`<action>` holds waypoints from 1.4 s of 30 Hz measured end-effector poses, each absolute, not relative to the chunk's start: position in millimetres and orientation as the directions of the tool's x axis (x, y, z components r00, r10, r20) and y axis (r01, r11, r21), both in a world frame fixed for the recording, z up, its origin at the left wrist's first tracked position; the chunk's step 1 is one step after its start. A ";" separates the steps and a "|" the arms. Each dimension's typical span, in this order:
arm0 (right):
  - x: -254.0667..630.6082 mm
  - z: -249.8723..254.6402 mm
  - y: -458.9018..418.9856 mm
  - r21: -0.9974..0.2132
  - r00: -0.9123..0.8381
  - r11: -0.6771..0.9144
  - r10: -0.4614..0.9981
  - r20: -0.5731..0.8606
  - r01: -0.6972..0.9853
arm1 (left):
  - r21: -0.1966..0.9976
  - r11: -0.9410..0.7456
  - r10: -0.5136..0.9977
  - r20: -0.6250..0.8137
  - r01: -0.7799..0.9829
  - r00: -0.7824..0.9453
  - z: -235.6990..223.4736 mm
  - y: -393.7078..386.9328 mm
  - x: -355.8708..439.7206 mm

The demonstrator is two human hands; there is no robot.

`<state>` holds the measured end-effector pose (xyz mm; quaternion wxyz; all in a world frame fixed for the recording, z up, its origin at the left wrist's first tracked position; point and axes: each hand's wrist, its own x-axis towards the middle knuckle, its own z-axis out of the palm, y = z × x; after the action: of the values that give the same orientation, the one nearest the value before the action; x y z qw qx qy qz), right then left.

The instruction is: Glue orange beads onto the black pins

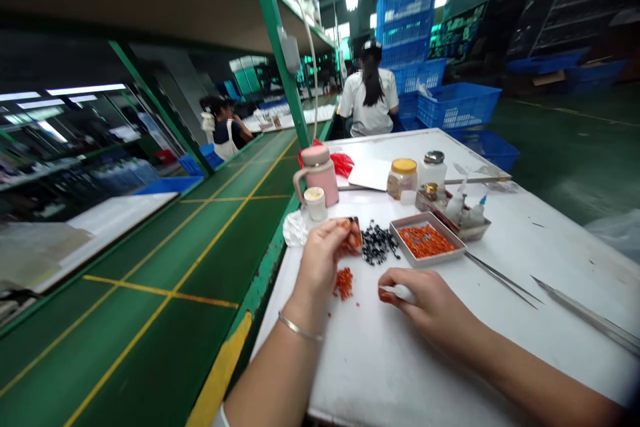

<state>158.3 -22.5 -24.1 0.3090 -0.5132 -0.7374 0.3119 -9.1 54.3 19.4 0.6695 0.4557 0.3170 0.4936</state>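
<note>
While the right hand [426, 299] grips a white bottle-like thing [404, 293], the left hand [323, 250] pinches, on what I can't tell; an orange pile [344, 283] lies between, nearer the left.

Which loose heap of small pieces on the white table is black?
The heap of black pieces just left of the orange-filled tray; the other loose heap, nearer the camera, is orange.

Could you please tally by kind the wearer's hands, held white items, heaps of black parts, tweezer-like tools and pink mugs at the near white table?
Left hand and right hand: 2
Held white item: 1
Heap of black parts: 1
Tweezer-like tools: 2
Pink mug: 1
Total: 7
</note>
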 end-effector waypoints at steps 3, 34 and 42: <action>168.8 -16.1 -18.3 -0.885 -0.162 0.129 0.985 0.062 0.448 | 0.961 0.074 0.917 0.039 -0.268 0.396 13.3 48.4 -4.5; 195.3 17.7 -19.3 -1.000 -0.090 0.013 0.996 0.012 0.009 | 0.915 -0.364 0.735 0.167 0.175 0.657 11.3 27.0 4.8; 195.9 18.5 -20.9 -0.985 -0.101 0.067 0.994 0.052 0.158 | 0.875 -0.422 0.732 0.175 0.237 0.658 12.5 28.5 4.3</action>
<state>195.9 -20.9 18.5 0.4480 -0.4988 -0.5771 0.4663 4.3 28.5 12.5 0.4428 0.7956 0.3046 0.2796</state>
